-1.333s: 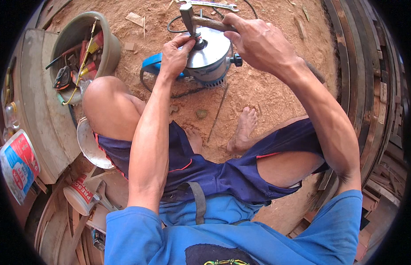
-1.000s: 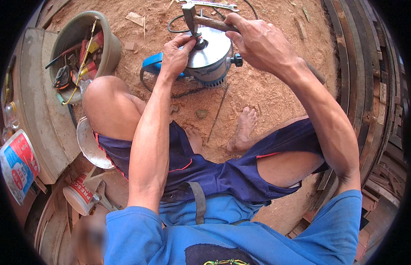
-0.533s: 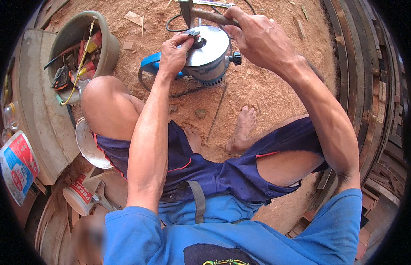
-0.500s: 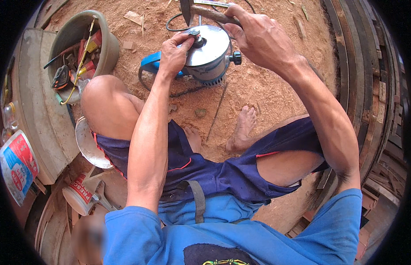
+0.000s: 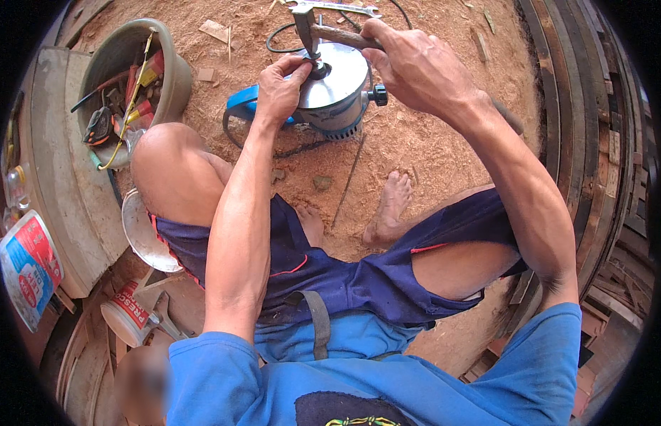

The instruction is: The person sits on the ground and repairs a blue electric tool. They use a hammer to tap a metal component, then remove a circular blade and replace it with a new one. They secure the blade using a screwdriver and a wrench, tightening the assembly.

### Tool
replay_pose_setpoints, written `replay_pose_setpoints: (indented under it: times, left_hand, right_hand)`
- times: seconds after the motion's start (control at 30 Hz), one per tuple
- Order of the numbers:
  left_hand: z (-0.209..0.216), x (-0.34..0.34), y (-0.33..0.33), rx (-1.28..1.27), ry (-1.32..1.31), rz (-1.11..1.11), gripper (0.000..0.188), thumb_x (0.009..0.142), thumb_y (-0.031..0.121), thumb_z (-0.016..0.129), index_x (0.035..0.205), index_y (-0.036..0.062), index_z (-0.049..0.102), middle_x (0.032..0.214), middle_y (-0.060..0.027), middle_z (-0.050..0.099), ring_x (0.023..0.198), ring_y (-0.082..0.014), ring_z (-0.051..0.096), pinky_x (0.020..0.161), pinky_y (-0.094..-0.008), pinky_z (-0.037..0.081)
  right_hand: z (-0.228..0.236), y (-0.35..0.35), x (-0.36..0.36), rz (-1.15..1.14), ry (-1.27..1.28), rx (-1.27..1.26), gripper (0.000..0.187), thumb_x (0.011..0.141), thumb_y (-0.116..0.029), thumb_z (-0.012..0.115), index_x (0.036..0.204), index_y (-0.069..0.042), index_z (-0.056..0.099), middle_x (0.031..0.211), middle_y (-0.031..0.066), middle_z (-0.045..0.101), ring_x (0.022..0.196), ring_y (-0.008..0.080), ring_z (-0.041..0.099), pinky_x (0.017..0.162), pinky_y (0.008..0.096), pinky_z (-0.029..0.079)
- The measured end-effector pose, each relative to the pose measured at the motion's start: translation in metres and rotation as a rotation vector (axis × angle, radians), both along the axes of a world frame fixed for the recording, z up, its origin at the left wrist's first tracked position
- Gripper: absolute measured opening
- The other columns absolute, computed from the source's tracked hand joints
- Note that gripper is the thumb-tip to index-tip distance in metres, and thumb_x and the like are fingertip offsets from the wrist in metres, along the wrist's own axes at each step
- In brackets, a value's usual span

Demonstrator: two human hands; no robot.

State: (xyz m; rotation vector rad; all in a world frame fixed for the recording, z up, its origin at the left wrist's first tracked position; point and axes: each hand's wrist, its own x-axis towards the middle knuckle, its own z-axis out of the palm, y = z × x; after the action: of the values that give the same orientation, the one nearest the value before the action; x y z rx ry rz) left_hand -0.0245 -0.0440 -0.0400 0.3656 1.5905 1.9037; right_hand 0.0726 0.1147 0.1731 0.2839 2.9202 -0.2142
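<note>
A router (image 5: 344, 74) stands upside down on the sawdust-covered ground, its shiny round base plate facing up and its blue handle to the left. My left hand (image 5: 279, 91) is closed at the plate's centre, pinching a small dark metal piece (image 5: 317, 65) at the router's spindle. Most of that piece is hidden by my fingers and the hammer, so its kind is unclear. In my right hand (image 5: 426, 67) is a hammer (image 5: 337, 35), gripped by its wooden handle. The hammer's head is down at the top of the small piece and looks to be touching it.
Beyond the router lie a wrench (image 5: 348, 7) and a black cord (image 5: 277, 35). To the left stands a grey-green tub (image 5: 180, 78) of tools. A white bucket (image 5: 136, 231) is beside my left knee. Stacked timber (image 5: 593, 149) lines the right side.
The hammer has come down from above the plate onto the small dark piece, uncovering more of the wrench. My left hand keeps its pinch in the same place.
</note>
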Motion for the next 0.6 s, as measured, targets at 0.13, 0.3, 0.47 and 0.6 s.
replay_pose_setpoints:
  times: [0.13, 0.3, 0.47, 0.6]
  left_hand:
    - [-0.001, -0.0003, 0.0003, 0.048, -0.018, -0.006, 0.016, 0.099, 0.01, 0.068, 0.11, 0.0005, 0.075, 0.099, -0.0059, 0.077, 0.089, -0.0094, 0.07, 0.081, -0.0243, 0.056]
    - [-0.0009, -0.0011, 0.0019, 0.009, 0.008, 0.008, 0.016, 0.099, 0.01, 0.067, 0.109, 0.0005, 0.075, 0.098, -0.0061, 0.077, 0.089, -0.0092, 0.07, 0.08, -0.0242, 0.057]
    - [-0.0004, -0.0002, 0.0006, 0.031, -0.006, 0.002, 0.016, 0.099, 0.009, 0.067, 0.109, 0.0002, 0.075, 0.098, -0.0057, 0.077, 0.089, -0.0093, 0.07, 0.08, -0.0242, 0.057]
    - [-0.0036, -0.0016, 0.0016, 0.053, -0.013, -0.003, 0.016, 0.099, 0.01, 0.067, 0.11, 0.0007, 0.075, 0.098, -0.0053, 0.077, 0.089, -0.0091, 0.069, 0.08, -0.0243, 0.056]
  right_hand:
    - [-0.0005, -0.0008, -0.0006, 0.012, 0.176, -0.023, 0.028, 0.104, -0.024, 0.053, 0.122, -0.004, 0.058, 0.094, 0.0215, 0.074, 0.089, 0.04, 0.075, 0.079, 0.0545, 0.059]
    - [-0.0001, -0.0022, -0.0022, -0.006, -0.021, 0.008, 0.028, 0.104, -0.026, 0.054, 0.12, -0.004, 0.059, 0.098, 0.0244, 0.073, 0.092, 0.0395, 0.074, 0.082, 0.053, 0.059]
    - [-0.0008, -0.0016, -0.0035, 0.028, 0.175, -0.007, 0.027, 0.105, -0.026, 0.053, 0.12, -0.004, 0.058, 0.094, 0.0229, 0.074, 0.088, 0.0392, 0.075, 0.079, 0.0543, 0.059]
    - [-0.0013, -0.0025, -0.0025, 0.009, -0.035, 0.015, 0.026, 0.105, -0.026, 0.053, 0.118, -0.004, 0.059, 0.094, 0.0226, 0.074, 0.091, 0.039, 0.074, 0.081, 0.0538, 0.058]
